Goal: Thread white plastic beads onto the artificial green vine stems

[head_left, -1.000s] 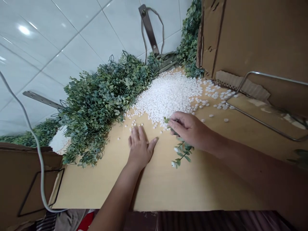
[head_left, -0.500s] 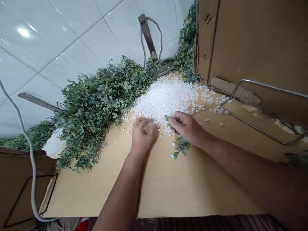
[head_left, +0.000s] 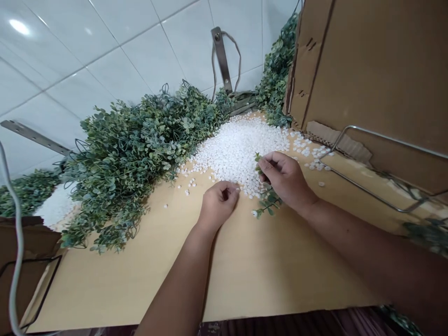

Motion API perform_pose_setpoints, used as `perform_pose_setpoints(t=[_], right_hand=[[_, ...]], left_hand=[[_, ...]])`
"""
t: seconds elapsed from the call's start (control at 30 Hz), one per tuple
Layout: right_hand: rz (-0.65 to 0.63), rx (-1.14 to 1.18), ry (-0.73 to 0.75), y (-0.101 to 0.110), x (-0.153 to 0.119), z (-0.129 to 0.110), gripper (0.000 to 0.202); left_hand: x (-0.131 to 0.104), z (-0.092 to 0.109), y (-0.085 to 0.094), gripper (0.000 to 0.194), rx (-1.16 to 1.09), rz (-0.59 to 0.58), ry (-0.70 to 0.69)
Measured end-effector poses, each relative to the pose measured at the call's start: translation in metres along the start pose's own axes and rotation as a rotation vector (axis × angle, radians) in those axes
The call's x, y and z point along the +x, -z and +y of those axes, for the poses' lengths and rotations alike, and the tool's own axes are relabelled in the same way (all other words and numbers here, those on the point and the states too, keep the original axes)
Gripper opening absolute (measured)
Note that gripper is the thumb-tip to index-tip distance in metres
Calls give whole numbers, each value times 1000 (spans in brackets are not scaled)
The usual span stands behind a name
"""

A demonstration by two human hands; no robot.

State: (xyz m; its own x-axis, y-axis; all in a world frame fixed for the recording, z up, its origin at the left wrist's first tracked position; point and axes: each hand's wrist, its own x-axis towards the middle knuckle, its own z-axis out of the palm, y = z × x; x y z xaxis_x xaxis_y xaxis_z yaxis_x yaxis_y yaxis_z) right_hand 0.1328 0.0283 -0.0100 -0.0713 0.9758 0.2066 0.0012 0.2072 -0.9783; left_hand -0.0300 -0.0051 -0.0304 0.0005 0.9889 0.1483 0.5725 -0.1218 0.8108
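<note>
My right hand is closed around an artificial leafy sprig. Its green tip shows above my fingers, and the lower leaves hang below, with a small white piece on one end. My left hand is closed in a pinch at the front edge of a heap of small white beads. A white bead shows at its fingertips. The two hands are apart, left hand lower and nearer to me.
Bunches of artificial greenery lie left of the heap, against the tiled wall. A cardboard box and a bent metal wire frame stand at right. A white cable hangs at left. Loose beads dot the tabletop.
My left hand has moved right and slightly down, its fingers closing onto a bead. My right hand has shifted a little right and up with the sprig. The camera view has shifted slightly.
</note>
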Motion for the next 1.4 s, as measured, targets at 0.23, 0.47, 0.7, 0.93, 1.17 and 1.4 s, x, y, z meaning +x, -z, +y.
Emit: perform_pose_setpoints(t=[0.23,0.47,0.7,0.93,1.17,1.4], right_hand=[[-342,21,-32,-45,9,-12,17],[-197,90,-168,-17,10,5,24],[-296,-12,-181,-14,-4,4,26],[-334,-147,-70,-22,-13,3,14],[-355,-133,-95,-18,-10,4,16],[-406,-133,-100,-17,-10,5,17]], left_hand=[[6,-4,15,14,-596,154,165],[10,-8,24,16,-835,131,283],[11,-8,25,21,-979,82,344],[7,3,16,20,-930,5,368],[5,6,13,21,-899,-22,416],[4,6,11,21,-923,-43,393]])
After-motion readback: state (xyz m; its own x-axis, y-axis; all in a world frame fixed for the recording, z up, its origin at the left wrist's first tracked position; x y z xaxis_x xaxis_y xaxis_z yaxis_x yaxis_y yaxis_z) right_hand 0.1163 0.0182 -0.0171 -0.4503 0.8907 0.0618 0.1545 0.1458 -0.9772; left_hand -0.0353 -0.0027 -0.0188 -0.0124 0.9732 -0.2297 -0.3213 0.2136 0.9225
